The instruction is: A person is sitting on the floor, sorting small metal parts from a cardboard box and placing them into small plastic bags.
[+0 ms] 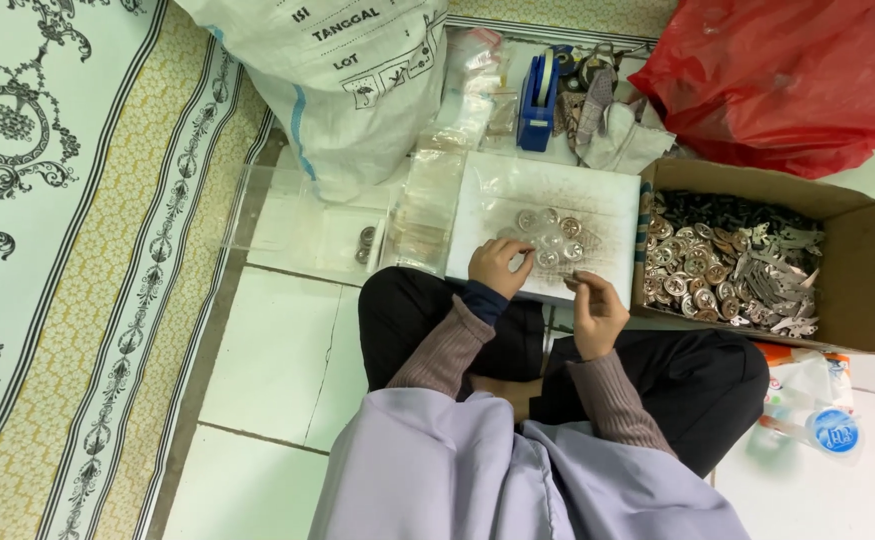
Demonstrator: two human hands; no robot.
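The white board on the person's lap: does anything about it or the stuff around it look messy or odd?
The white board is smudged brown around the round metal discs that the left hand touches. A plastic bottle lies on its side on the tiled floor by the cardboard box. Nothing looks spilled.

Red bag (787, 75), white sack (347, 80), blue tape dispenser? (537, 100)

Left hand (498, 264) touches discs (549, 236) on white board (607, 195)

red bag (787, 75), blue tape dispenser (536, 105), brown box (857, 270)
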